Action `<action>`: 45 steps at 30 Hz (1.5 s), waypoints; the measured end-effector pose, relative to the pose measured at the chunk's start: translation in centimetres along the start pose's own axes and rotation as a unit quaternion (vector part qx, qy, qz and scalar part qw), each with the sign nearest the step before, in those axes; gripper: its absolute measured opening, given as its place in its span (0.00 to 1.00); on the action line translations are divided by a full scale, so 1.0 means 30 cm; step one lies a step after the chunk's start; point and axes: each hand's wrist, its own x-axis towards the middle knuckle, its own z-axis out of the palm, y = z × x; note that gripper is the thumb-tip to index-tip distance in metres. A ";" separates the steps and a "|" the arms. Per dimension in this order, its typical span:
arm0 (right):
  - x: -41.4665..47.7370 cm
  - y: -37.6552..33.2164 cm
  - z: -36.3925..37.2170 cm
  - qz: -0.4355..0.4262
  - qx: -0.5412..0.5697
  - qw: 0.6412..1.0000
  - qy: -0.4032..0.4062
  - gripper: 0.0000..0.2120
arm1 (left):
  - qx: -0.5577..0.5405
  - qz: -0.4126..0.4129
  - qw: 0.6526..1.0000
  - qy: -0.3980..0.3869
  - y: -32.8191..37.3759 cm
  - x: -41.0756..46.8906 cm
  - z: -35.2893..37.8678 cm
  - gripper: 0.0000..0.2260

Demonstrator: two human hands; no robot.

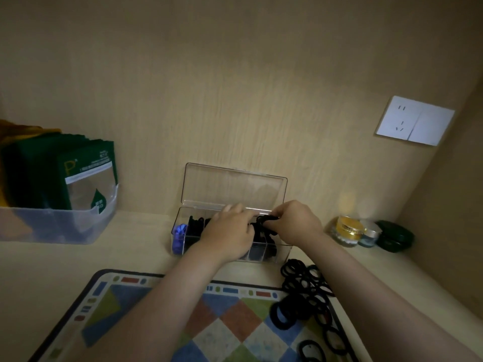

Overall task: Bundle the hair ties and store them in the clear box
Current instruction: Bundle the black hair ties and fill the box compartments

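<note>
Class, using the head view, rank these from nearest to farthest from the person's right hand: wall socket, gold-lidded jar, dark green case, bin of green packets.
1. gold-lidded jar, just right of the right hand
2. dark green case, farther right
3. wall socket, up on the back wall
4. bin of green packets, far left

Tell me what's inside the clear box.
Black hair ties in several compartments, a blue tie at the left end. The left hand and right hand hide the middle; the right pinches a black bundle.
</note>
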 end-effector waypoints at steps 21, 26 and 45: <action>-0.036 0.042 -0.069 -0.128 -0.028 0.991 -0.039 0.15 | 0.038 0.019 0.997 -0.058 0.002 -0.002 0.003 0.21; -0.073 0.068 -0.015 -0.244 -0.206 0.947 -0.028 0.22 | 0.046 0.026 0.998 -0.028 0.002 -0.004 0.010 0.21; -0.104 0.073 0.029 -0.293 -0.232 0.927 -0.012 0.32 | 0.029 0.050 0.998 -0.023 0.004 -0.016 0.004 0.18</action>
